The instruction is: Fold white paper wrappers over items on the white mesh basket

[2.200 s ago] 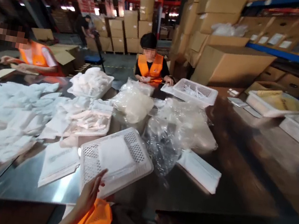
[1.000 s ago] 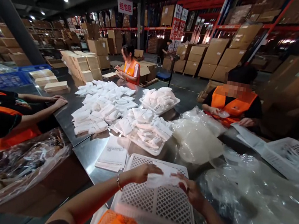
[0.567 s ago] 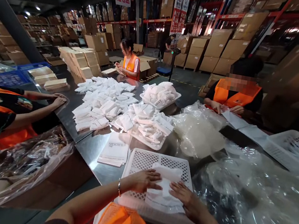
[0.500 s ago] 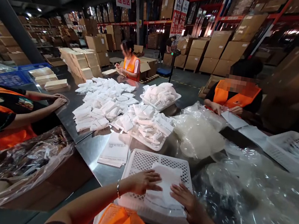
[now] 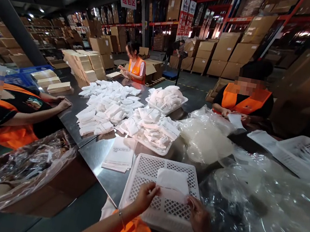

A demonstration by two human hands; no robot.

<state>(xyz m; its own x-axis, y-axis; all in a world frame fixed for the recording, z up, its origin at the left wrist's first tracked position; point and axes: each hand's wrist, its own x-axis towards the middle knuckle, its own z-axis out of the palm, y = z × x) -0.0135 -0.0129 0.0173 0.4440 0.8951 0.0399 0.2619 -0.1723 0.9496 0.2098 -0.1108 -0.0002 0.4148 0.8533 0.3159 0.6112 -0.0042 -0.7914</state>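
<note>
A white bag (image 5: 173, 180) lies on top of a white perforated plastic basket (image 5: 143, 170), which appears to be turned upside down. My left hand (image 5: 144, 199) pinches the left end of the bag's near edge between thumb and fingers. At the right end of that same edge, my right hand (image 5: 199, 216) pinches it too. Between the hands the near part is lifted and folded over toward the far side. Just left of the basket, a flat stack of white printed bags (image 5: 119, 154) rests on the metal table.
Filled white packets (image 5: 105, 109) are heaped beyond the basket, some in white trays. Clear plastic bags of pale round items (image 5: 204, 140) cover the right side. A lined carton (image 5: 49, 189) stands at left. Co-workers in orange vests sit or stand around the table (image 5: 96, 157).
Both hands went from lying flat on the bag to pinching its near edge, which is now folded up and away from me. The right-hand co-worker has moved a white sheet.
</note>
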